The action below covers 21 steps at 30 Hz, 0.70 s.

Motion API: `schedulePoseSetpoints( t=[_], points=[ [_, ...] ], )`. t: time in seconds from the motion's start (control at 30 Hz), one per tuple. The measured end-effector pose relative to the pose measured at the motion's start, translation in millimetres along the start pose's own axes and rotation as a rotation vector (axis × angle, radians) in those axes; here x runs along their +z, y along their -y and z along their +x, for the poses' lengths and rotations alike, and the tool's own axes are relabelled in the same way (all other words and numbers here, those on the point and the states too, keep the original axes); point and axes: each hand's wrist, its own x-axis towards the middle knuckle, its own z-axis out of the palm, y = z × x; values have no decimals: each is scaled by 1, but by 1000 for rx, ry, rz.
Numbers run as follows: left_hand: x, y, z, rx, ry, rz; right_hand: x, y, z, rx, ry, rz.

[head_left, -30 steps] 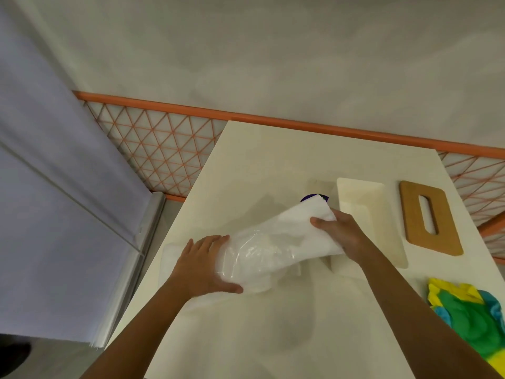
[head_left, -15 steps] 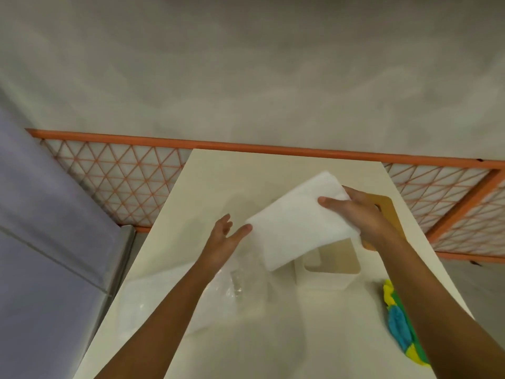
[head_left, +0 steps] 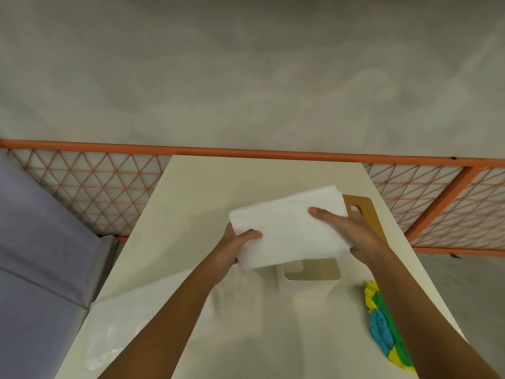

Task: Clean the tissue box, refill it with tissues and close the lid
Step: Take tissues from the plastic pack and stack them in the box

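I hold a thick white stack of tissues (head_left: 287, 228) in the air with both hands. My left hand (head_left: 236, 243) grips its near left corner, thumb on top. My right hand (head_left: 347, 228) grips its right end, thumb on top. Right below the stack stands the open cream tissue box (head_left: 308, 283), its far part hidden by the tissues. The brown wooden lid (head_left: 366, 212) with a slot lies flat on the table beyond my right hand, partly covered by it.
A cream table (head_left: 218, 181) carries everything. The empty clear plastic wrapper (head_left: 114, 337) lies at the near left. A yellow, green and blue cloth (head_left: 382, 324) lies at the near right edge. An orange lattice fence (head_left: 95, 187) runs behind the table.
The tissue stack came free of the plastic wrapper and moved right, over the open box. My left hand let go of the wrapper and now grips the stack's left corner.
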Motion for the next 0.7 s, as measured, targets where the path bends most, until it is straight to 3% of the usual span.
schedulePoseSetpoints(
  t=[0.17,0.33,0.53,0.7],
  points=[
    [-1,0,6,53,-46,35,4,-5,3,-67,-73,-1],
    [3,-4,14,105,-86,163,-1,-20,10,-65,-39,-34],
    [2,-32,32,169,-46,476,-24,-21,21,-69,40,3],
    [21,-74,50,206,45,716,-28,-6,34,-154,100,-226]
  ],
)
